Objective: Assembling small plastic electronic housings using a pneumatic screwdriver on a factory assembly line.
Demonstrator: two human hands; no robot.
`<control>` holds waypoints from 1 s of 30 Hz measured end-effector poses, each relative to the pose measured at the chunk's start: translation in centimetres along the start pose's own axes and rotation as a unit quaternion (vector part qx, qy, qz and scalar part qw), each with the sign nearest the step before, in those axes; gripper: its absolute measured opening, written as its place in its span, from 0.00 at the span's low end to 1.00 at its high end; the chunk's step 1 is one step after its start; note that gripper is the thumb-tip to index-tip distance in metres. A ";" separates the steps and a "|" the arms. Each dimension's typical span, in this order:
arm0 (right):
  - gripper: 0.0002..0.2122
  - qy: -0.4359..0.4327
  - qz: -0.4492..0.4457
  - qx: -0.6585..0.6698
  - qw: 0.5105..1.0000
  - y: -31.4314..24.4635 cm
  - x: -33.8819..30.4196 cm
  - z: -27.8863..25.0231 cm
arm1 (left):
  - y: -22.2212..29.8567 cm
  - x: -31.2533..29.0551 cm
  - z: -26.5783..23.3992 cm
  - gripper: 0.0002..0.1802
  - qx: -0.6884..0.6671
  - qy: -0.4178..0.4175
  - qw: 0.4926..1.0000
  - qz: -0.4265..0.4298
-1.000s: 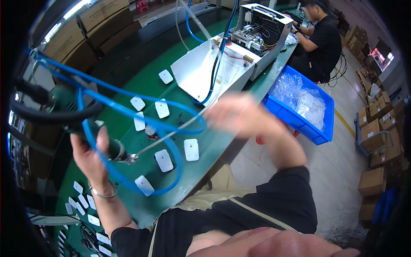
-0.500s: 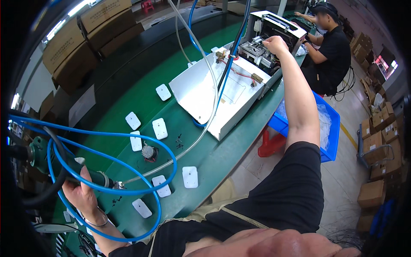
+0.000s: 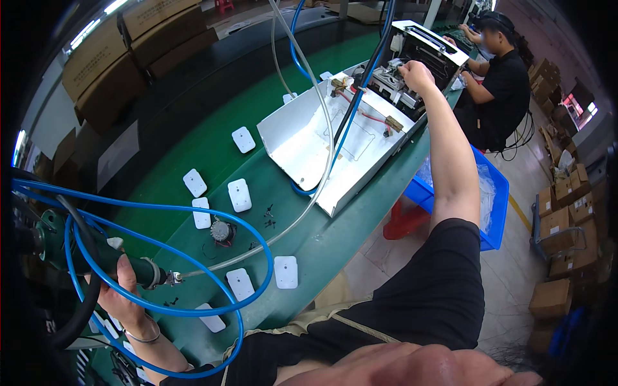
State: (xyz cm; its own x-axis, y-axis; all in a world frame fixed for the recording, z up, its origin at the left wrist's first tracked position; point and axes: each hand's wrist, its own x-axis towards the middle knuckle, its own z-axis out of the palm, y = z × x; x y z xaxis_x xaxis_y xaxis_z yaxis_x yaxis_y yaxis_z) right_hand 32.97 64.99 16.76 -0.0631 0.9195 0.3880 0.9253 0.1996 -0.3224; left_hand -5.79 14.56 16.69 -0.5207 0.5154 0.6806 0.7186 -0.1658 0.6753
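My left hand [image 3: 121, 294] is wrapped round a green cylindrical tool [image 3: 147, 273] at the left, thumb up along its side. A metal fitting on the tool's end joins a clear hose [image 3: 288, 226]. Blue hoses [image 3: 187, 305] loop in front of the tool and partly hide my fingers. Over at the far right of the table, my right hand [image 3: 420, 77] reaches into an opened machine with a white housing [image 3: 299, 151]. Its fingers are pinched at the metal mechanism [image 3: 390, 80]; whatever lies between them is too small to make out.
White rounded plates [image 3: 286, 273] lie scattered on the green table [image 3: 322, 248], near a small round motor [image 3: 222, 233] and dark screws [image 3: 269, 217]. A blue bin [image 3: 494, 212] holding clear plastic stands beyond the table edge. A co-worker [image 3: 499, 77] sits at the far right.
The view has shifted slightly, moving the machine a little right and down in the picture. My right hand stays at the mechanism, and my left keeps its hold on the green tool.
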 end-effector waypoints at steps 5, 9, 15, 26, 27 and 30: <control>0.13 0.029 -0.013 0.005 0.999 0.4 -0.1 0.3 | 0.1 -0.4 0.2 0.18 -0.019 0.008 1.000 -0.008; 0.12 0.110 -0.011 0.127 0.986 0.3 0.0 0.6 | 1.2 -0.8 0.6 0.19 -0.024 0.008 1.000 -0.013; 0.12 0.349 -0.024 0.276 0.895 3.1 -0.8 -0.7 | 2.1 -0.5 1.5 0.19 -0.030 -0.005 0.998 -0.047; 0.13 -0.095 -0.464 0.663 0.579 -10.0 -33.7 -15.8 | 5.4 -0.8 0.9 0.25 -0.061 -0.085 0.992 -0.065; 0.06 -0.278 -0.589 0.532 0.541 -12.0 -34.1 -17.0 | 5.7 -0.4 1.1 0.29 -0.033 -0.080 0.996 0.012; 0.19 -0.295 -0.528 0.459 0.651 -18.4 -39.7 -15.4 | 6.6 -0.6 0.7 0.35 0.103 -0.076 0.989 0.067</control>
State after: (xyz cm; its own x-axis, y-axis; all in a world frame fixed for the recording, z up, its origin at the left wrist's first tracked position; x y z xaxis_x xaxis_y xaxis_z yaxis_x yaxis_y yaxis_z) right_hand 24.26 19.64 20.62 -0.8660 0.0222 0.4995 -0.3461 0.6943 -0.6310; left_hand -0.39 13.76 20.54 -0.3492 0.6239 0.6992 0.8638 -0.0748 0.4982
